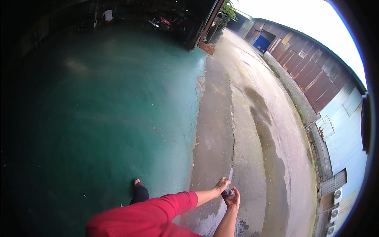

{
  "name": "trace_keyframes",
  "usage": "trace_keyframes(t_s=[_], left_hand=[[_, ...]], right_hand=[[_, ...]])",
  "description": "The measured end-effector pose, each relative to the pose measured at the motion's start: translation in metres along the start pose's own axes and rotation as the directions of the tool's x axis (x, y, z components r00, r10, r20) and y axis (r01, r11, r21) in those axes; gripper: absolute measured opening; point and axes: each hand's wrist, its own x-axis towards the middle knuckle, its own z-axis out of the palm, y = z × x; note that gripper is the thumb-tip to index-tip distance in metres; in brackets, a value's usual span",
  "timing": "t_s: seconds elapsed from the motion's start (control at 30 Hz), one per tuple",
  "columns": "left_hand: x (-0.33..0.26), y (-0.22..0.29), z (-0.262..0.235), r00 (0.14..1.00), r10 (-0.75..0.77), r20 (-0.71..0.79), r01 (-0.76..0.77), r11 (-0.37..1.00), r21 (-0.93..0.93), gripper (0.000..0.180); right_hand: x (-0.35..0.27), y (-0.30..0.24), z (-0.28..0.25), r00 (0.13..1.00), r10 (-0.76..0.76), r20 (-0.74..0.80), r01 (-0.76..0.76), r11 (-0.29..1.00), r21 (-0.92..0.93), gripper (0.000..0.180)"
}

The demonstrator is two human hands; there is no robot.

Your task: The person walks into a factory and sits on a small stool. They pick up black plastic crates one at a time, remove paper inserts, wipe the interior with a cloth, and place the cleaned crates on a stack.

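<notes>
Both hands' fingers (233, 196) clasp small dark object (227, 193).

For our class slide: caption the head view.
Both hands, left hand and right hand, meet around a small dark object above green painted floor.

place: open-front workshop/garage w/ a lane outside, semi-industrial yard
floor: green painted concrete floor (102, 110), smooth, cracked near its edge
back: dark interior w/ stacked gear, what looks like a red machine or bike (164, 20), too dim to tell
outside: wet grey concrete lane (256, 118) w/ puddle streaks
far side: rusty corrugated metal sheds (312, 75), blue door (261, 42), AC units (335, 205) on wall
light: overcast daylight
</notes>
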Motion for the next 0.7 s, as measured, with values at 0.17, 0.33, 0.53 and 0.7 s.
trace_keyframes(t_s=[0.17, 0.33, 0.53, 0.7], left_hand=[[0.097, 0.100, -0.161, 0.925, -0.162, 0.343, -0.153, 0.668, 0.728, 0.029], [0.158, 0.292, -0.280, 0.942, -0.332, 0.046, 0.195, 0.655, 0.730, 0.050], [0.261, 0.493, -0.398, 0.948, -0.286, 0.137, 0.191, 0.860, 0.473, 0.057], [0.338, 0.584, -0.660, 0.935, -0.079, -0.345, 0.331, 0.538, 0.775, 0.050]], right_hand=[[0.044, -0.002, 0.126, 0.971, -0.105, 0.215, 0.222, 0.730, -0.646, 0.042], [0.053, -0.012, 0.309, 0.953, 0.112, 0.281, 0.272, 0.085, -0.958, 0.044], [0.109, -0.021, 0.492, 0.598, -0.283, 0.749, 0.790, 0.053, -0.611, 0.034], [0.327, 0.009, 0.577, 0.549, -0.774, 0.316, 0.808, 0.396, -0.435, 0.034]])
